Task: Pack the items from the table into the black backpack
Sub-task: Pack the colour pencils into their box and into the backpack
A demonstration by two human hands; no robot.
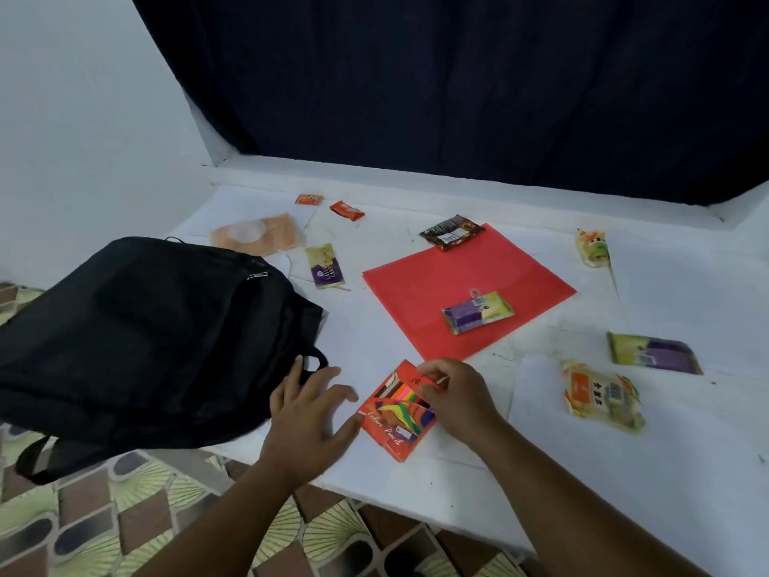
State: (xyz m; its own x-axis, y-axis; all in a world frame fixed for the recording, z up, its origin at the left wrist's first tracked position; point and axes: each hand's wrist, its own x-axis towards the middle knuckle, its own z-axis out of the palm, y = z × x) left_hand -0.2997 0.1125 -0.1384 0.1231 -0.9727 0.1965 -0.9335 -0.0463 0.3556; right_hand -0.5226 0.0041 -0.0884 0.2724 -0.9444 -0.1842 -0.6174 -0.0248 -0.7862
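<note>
At table's near edge, the colour pencil box (397,410) lies flat between both hands. Thin red card, printed, with its top flap lifted; likely light and fairly stiff but easy to crush at the corners. Right hand (455,399) pinches the open flap at the box's far end. Left hand (310,414) is spread, fingers relaxed, thumb tip touching the box's left edge, holding nothing. Best hold, I judge: flap tucked in first, then gripped across the two long sides so the pencils cannot slide out.

Black backpack (158,339) sits just left of the box, slumped over the table's left edge, one strap hanging toward the tiled floor. Soft woven fabric, zip pull showing near the top; whether it is open cannot be told. It looks limp and will probably need one hand to hold the mouth apart.

Farther out, a red folder (466,293) lies flat, thin smooth plastic, flexible, likely slippery. On it rests a purple-yellow cake packet (477,312), and a dark wrapper (451,231) overlaps its far corner. More glossy, crinkly packets are scattered well apart on the white table (686,472): noodle-like pack (601,395) near right, two small red sachets at the back.
</note>
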